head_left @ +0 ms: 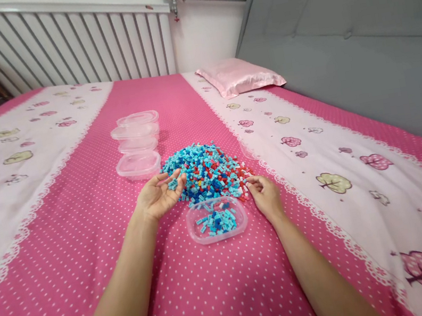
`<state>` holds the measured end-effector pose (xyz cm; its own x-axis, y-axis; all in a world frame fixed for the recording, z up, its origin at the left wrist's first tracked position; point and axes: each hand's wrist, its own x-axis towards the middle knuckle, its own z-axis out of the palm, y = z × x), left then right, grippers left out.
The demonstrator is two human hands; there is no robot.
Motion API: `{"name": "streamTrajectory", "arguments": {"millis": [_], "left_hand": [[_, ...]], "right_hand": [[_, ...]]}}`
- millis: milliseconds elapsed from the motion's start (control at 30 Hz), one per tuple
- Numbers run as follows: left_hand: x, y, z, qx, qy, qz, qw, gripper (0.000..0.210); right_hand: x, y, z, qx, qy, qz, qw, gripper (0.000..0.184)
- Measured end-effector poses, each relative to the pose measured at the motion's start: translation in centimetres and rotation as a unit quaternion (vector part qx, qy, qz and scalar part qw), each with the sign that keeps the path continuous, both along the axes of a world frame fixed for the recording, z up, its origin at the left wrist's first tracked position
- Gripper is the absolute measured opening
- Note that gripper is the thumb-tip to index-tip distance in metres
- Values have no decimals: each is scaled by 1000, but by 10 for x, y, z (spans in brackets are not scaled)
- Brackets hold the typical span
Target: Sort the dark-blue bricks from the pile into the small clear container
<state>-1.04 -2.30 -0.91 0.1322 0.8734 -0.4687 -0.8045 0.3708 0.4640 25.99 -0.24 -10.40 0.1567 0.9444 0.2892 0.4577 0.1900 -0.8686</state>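
Note:
A heap of tiny building bricks (200, 168), mostly light and dark blue with red and a few white ones, lies on the bed. My left hand (158, 196) is at the heap's left side, palm turned up and fingers curled, with a few light blue bricks (173, 184) resting in them. At the right edge of the heap, my right hand (266, 197) has thumb and fingertips pinched together by red and white bricks; what is between them is too small to make out. Between my wrists stands a clear plastic box (195, 236) holding light and dark blue bricks.
Several clear plastic boxes (138, 165) stand in a row behind my left hand. A clear lid-like piece (248, 150) lies right of the heap. Farther back are a pink pillow (241, 74), a grey headboard (344, 33) and a white radiator (66, 42).

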Motion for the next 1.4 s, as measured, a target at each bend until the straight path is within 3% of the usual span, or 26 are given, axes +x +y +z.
{"name": "streamTrajectory", "arguments": {"millis": [300,633,800,900,1000,1100,1167,1233,1300,1400], "left_hand": [[3,-4,7,54,-6,-27,998,52],[24,-26,44,98,34,-78,992,52],[45,-38,54,115,95,-143,978,52],[54,-45,56,138,156,-207,956,54],[55,-51,60,189,222,-254,922,55],[43,-50,61,232,282,-262,893,59],[30,-44,56,241,341,-229,879,63],[15,-37,46,225,456,-150,848,60],[0,-28,32,190,611,-97,762,51],[-17,-16,10,128,772,-138,607,37]], "right_hand": [[0,0,-1,1,-4,-2,1000,25],[0,0,-2,9,-2,1,1000,25],[0,0,-2,7,-12,5,1000,25],[0,0,-2,11,-11,7,1000,26],[0,1,-4,11,-5,6,1000,26],[1,1,-5,5,-3,10,1000,25],[1,1,-4,3,-6,10,1000,26],[1,0,-4,2,-6,8,1000,26],[0,0,-4,0,-4,8,1000,27],[-1,1,-4,-2,-2,7,1000,27]]}}
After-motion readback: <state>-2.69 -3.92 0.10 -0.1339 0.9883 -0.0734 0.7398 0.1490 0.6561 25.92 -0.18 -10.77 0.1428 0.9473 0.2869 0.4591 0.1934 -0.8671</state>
